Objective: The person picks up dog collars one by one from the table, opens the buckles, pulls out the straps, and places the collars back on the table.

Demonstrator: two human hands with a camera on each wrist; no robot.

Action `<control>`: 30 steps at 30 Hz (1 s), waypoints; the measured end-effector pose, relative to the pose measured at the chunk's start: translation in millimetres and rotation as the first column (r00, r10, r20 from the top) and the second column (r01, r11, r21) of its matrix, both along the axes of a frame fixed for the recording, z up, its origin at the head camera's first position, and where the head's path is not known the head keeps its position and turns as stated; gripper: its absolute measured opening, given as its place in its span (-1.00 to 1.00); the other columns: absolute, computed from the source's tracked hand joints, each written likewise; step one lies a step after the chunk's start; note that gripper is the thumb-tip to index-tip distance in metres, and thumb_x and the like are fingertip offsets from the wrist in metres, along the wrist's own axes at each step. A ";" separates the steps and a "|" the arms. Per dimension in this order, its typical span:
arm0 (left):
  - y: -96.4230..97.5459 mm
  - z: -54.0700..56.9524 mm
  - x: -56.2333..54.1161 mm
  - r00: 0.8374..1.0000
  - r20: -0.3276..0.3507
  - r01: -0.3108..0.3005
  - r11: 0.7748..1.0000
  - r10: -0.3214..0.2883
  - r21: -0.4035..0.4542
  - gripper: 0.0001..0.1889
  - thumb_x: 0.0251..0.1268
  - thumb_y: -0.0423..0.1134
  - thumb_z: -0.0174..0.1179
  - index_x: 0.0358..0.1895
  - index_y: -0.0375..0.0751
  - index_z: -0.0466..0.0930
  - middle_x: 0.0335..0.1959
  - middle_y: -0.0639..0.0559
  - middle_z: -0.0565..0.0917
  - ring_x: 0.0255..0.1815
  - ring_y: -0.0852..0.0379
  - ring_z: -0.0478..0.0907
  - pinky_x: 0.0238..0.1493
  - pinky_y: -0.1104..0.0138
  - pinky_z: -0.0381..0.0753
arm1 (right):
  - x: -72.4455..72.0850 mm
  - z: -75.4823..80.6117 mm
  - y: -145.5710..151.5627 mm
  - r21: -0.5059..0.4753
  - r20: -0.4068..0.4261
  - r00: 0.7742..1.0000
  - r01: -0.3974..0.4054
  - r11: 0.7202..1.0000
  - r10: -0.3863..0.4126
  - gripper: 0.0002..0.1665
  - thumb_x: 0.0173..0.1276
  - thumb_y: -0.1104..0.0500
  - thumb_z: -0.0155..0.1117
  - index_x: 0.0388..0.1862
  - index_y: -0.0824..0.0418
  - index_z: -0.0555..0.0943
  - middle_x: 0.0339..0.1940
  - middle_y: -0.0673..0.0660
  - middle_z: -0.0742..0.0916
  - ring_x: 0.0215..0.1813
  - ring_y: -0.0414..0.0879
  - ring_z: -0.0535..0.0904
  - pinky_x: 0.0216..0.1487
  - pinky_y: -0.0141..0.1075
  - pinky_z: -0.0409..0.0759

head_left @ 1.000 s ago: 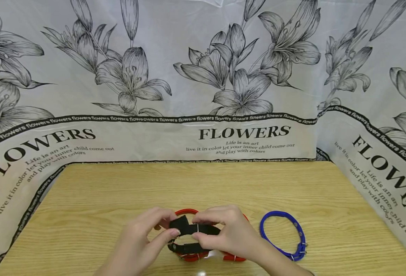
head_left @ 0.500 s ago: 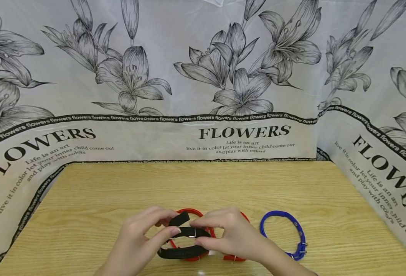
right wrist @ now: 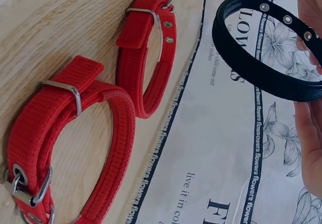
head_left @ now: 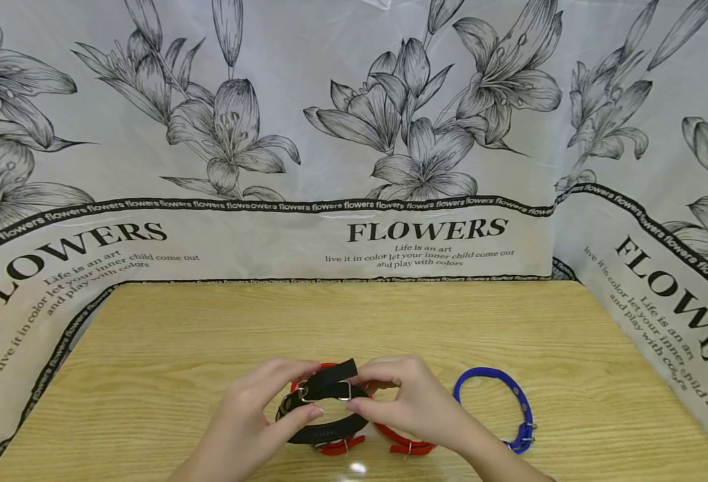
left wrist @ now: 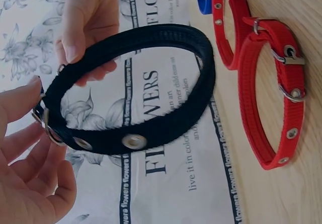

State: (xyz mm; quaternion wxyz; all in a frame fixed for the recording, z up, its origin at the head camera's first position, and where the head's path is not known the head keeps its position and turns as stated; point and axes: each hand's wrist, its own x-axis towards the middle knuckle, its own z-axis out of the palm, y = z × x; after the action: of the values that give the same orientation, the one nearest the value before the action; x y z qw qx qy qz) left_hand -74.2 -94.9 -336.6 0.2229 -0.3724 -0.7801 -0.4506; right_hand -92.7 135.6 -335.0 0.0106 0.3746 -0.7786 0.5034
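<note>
Between both hands, above the table, is a black collar [head_left: 330, 430] bent into a loop. My left hand [head_left: 257, 408] holds it by the metal buckle; in the left wrist view the left thumb and fingers [left wrist: 21, 95] are at the buckle and ring. Metal eyelets [left wrist: 134, 142] show along the band. My right hand [head_left: 405, 398] pinches the band beside a metal keeper loop [head_left: 344, 390]. The strap's free end [head_left: 343, 372] sticks up past the buckle toward the right hand, outside the keeper loop.
Two buckled red collars, a left one [head_left: 338, 446] and a right one [head_left: 405, 442], lie on the wooden table [head_left: 209, 321] beneath the hands. To their right lies a blue collar [head_left: 459, 391]. A flower-printed cloth [head_left: 282, 248] hangs behind the table.
The strap's free end has swung from beside the left fingers to point up and right. The black collar has turned, its loop now rounder between the hands. The red and blue collars stay put.
</note>
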 end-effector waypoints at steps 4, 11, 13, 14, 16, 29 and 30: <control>-2.9 -4.9 1.2 0.997 0.023 -0.077 0.997 0.078 -0.020 -0.61 -0.06 -0.29 0.44 -0.08 -0.08 0.60 -0.16 0.18 0.61 -0.19 0.24 0.56 -0.11 0.47 0.53 | -0.3 -1.4 2.9 -0.024 0.029 0.999 0.020 1.000 -0.019 -0.87 0.20 0.27 0.34 -0.26 0.26 0.68 -0.33 0.06 0.73 -0.32 -0.23 0.62 -0.23 -0.28 0.64; -2.4 -11.8 0.9 0.994 0.022 -0.108 0.994 0.107 0.031 -0.69 -0.14 -0.36 0.47 -0.26 -0.06 0.61 -0.27 0.22 0.61 -0.34 0.30 0.53 -0.24 0.50 0.53 | -1.5 -4.5 4.3 -0.088 0.037 0.999 0.021 0.996 -0.018 -0.85 0.18 0.32 0.34 -0.24 0.30 0.67 -0.32 0.09 0.73 -0.32 -0.19 0.63 -0.23 -0.26 0.64; -1.3 -12.1 0.6 0.995 0.024 -0.096 0.994 0.095 0.058 -0.70 -0.12 -0.38 0.45 -0.27 -0.07 0.61 -0.29 0.20 0.62 -0.37 0.30 0.51 -0.28 0.51 0.51 | -1.7 -5.0 3.9 -0.111 0.040 0.999 0.013 0.994 -0.009 -0.84 0.17 0.35 0.34 -0.23 0.33 0.67 -0.32 0.11 0.73 -0.32 -0.19 0.63 -0.24 -0.26 0.65; -1.0 -11.9 0.7 0.996 0.030 -0.088 0.994 0.086 0.068 -0.71 -0.11 -0.39 0.44 -0.28 -0.07 0.61 -0.31 0.19 0.62 -0.38 0.30 0.51 -0.30 0.53 0.51 | -1.8 -5.2 3.8 -0.120 0.043 0.999 0.009 0.993 -0.004 -0.83 0.17 0.36 0.33 -0.23 0.34 0.67 -0.32 0.12 0.73 -0.32 -0.19 0.63 -0.25 -0.26 0.65; -0.5 -11.6 0.6 0.997 0.024 -0.068 0.994 0.067 0.088 -0.73 -0.09 -0.41 0.43 -0.29 -0.10 0.60 -0.33 0.15 0.62 -0.40 0.29 0.50 -0.32 0.53 0.50 | -2.1 -5.4 3.6 -0.127 0.052 0.999 -0.002 0.992 0.008 -0.83 0.17 0.37 0.33 -0.23 0.35 0.66 -0.32 0.13 0.73 -0.31 -0.19 0.64 -0.25 -0.26 0.65; 0.1 -13.9 -1.8 0.999 -0.039 -0.012 0.997 0.014 0.071 -0.88 0.17 -0.21 0.29 -0.29 -0.14 0.60 -0.35 0.12 0.61 -0.38 0.27 0.53 -0.27 0.55 0.51 | -4.9 2.9 10.0 -0.126 0.158 0.986 -0.032 0.992 0.052 -0.69 0.20 0.36 0.30 -0.04 0.35 0.60 -0.17 0.17 0.70 -0.23 -0.10 0.65 -0.17 -0.23 0.63; 0.4 -14.4 -2.0 0.999 -0.045 -0.014 0.998 0.017 0.065 -0.88 0.18 -0.20 0.28 -0.29 -0.14 0.60 -0.35 0.12 0.61 -0.38 0.28 0.53 -0.28 0.55 0.51 | -4.8 4.2 9.5 -0.123 0.173 0.984 -0.022 0.992 0.043 -0.73 0.23 0.36 0.27 -0.07 0.34 0.61 -0.20 0.16 0.70 -0.25 -0.12 0.64 -0.19 -0.23 0.63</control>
State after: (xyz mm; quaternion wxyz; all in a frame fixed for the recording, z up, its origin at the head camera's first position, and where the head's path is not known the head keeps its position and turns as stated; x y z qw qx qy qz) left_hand -76.2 -94.5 -351.0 0.2559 -0.3690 -0.7627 -0.4655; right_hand -97.6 145.1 -330.9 -0.0436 0.3402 -0.7385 0.5805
